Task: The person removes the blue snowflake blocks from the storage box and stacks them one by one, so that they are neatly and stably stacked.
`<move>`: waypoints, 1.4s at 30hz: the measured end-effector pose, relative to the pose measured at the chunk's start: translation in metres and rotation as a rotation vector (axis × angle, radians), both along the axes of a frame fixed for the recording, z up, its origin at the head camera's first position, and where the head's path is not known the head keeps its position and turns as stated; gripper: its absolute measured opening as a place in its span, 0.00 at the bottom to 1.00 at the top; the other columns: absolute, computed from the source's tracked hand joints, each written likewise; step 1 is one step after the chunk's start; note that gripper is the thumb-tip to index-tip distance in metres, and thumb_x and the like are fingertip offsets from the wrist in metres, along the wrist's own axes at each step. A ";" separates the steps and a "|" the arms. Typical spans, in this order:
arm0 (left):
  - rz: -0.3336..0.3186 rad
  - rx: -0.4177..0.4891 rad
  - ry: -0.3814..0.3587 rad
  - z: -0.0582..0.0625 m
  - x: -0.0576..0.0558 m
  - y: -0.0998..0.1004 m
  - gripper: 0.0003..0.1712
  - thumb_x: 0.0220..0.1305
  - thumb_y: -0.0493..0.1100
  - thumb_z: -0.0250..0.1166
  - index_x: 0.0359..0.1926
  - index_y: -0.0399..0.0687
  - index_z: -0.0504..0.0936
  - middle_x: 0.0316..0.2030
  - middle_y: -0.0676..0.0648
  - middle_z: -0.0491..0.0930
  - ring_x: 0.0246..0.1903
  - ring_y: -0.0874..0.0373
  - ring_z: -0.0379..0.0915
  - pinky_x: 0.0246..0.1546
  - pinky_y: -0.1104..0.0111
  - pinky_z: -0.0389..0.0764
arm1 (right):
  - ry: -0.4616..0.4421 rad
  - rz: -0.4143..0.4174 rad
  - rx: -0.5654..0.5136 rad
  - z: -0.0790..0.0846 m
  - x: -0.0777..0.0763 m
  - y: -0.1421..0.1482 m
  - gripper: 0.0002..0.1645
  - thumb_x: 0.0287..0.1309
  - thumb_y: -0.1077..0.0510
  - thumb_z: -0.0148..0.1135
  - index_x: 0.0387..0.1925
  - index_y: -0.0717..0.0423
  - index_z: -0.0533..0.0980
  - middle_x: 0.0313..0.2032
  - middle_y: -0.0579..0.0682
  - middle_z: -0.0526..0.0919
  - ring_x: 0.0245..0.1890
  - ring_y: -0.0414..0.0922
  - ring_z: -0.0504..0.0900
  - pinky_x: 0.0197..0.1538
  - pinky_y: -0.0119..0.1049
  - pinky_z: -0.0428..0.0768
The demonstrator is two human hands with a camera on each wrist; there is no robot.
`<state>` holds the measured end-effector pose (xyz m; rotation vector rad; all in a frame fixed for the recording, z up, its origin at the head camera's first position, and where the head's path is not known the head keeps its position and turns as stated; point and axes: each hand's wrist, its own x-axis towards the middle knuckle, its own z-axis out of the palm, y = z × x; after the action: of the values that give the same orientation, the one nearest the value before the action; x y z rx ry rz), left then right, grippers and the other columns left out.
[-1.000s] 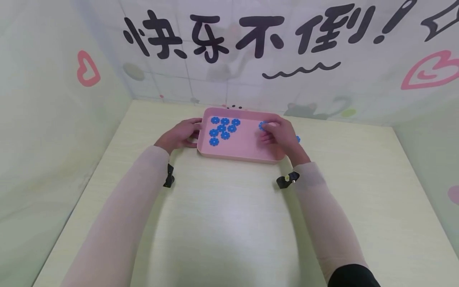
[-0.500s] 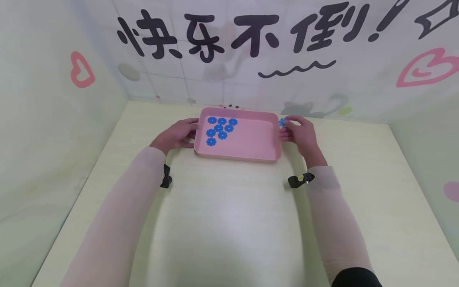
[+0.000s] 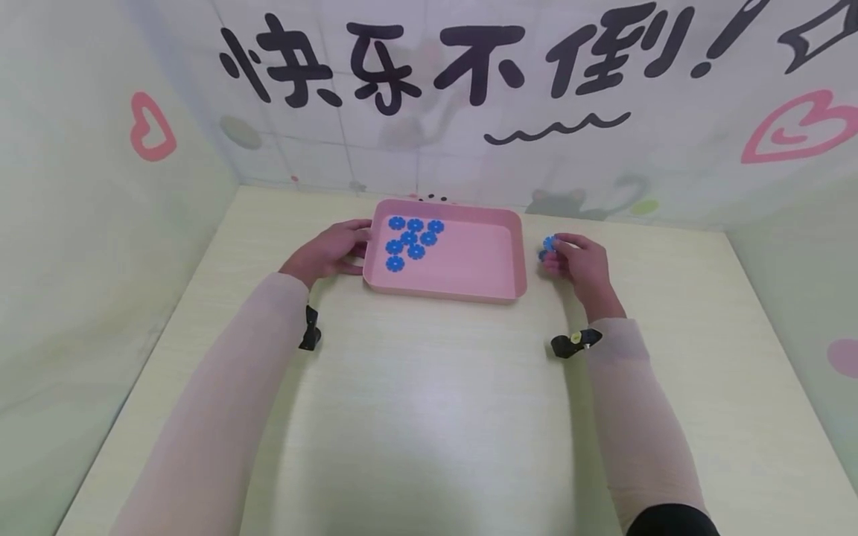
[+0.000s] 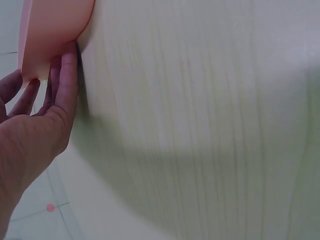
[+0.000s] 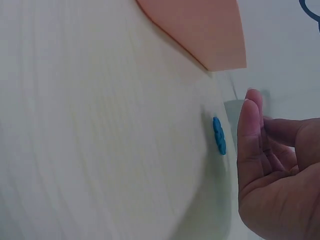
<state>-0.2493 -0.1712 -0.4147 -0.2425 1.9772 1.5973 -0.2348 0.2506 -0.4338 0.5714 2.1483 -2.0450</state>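
Observation:
A pink tray lies near the table's far edge, with several blue flower-shaped discs grouped on its left side. My left hand grips the tray's left end; in the left wrist view its fingers reach beneath the pink wall. Just right of the tray, my right hand pinches one blue flower-shaped disc between thumb and fingers. A second blue disc is on the table beside that hand. The pinched disc is hidden behind the fingers in the right wrist view.
A pale wood-grain table stretches under both arms. Behind it stands a printed backdrop with large black characters, and side panels rise at left and right. A black wrist mount sits on the right wrist, another on the left.
My right hand has moved off the tray to the right, then slightly nearer, carrying the pinched blue disc to beside the loose one. The left hand stays at the tray's end.

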 end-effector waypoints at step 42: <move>0.009 -0.003 -0.033 0.008 0.002 0.001 0.30 0.77 0.46 0.46 0.76 0.59 0.54 0.58 0.40 0.69 0.52 0.49 0.68 0.51 0.56 0.81 | -0.143 0.024 0.149 -0.014 -0.005 0.002 0.27 0.68 0.55 0.57 0.65 0.63 0.68 0.23 0.45 0.83 0.20 0.38 0.83 0.30 0.32 0.85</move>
<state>-0.2477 -0.1699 -0.4063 -0.2779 1.9565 1.5861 -0.2400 0.2528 -0.4474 0.6843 2.2236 -1.7836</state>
